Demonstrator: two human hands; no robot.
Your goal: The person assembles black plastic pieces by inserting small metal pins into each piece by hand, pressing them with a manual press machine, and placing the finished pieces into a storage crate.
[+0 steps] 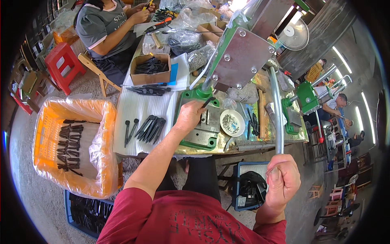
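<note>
My left hand (pixel 190 117) is closed around a small black plastic piece (pixel 209 102), over the metal fixture (pixel 209 130) on the base of a green hand press (pixel 239 61). The fingers partly hide the piece, and its far end pokes out to the right. At the right, my right hand (pixel 283 179) is wrapped in a fist round the lower end of the press's long metal lever (pixel 277 110). Several black plastic parts (pixel 150 129) lie on white foam sheet left of the press. A white bowl (pixel 223 128) of small metal pieces sits just right of the fixture.
A cardboard box (pixel 151 78) of black parts stands behind the foam. At the left is an orange crate (pixel 42 134) lined with clear plastic, above a blue crate (pixel 68 211). A wooden handle (pixel 262 118) and second green press (pixel 307 97) lie rightward. A co-worker (pixel 107 36) sits far left.
</note>
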